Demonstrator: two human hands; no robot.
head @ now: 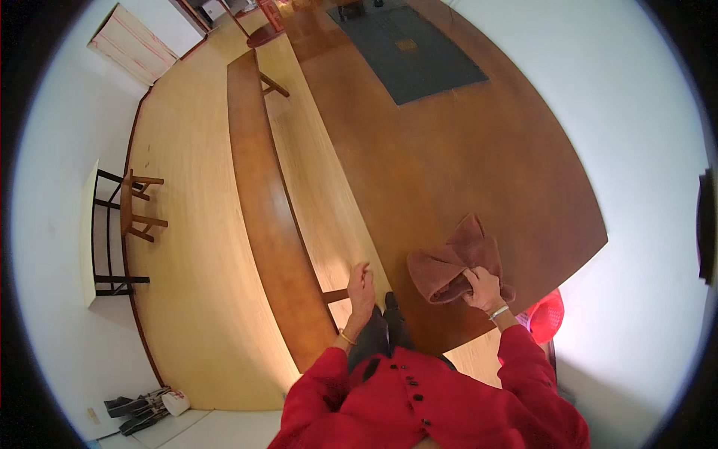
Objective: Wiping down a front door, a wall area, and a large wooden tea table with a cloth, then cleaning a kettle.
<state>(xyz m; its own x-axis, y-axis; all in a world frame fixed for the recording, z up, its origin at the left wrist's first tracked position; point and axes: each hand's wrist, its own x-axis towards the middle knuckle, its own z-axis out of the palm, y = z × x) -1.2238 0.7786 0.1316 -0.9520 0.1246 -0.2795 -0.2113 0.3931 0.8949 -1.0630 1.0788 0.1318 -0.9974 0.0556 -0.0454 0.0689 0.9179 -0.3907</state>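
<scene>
A crumpled reddish-brown cloth (435, 268) lies on the brown wooden table (449, 163) near its front end. My right hand (483, 289) grips the cloth at its near side, with fingers on a fold. My left hand (361, 286) hangs in the air just left of the table's edge. It holds nothing, and its fingers are slightly curled and apart. A bracelet shows on each wrist.
A long wooden bench (269, 202) runs alongside the table on the left. Far along the tabletop lies a dark mat (412, 62). A red plastic basket (547, 317) stands by the near right corner. A small wooden stool (128, 205) is near the left wall.
</scene>
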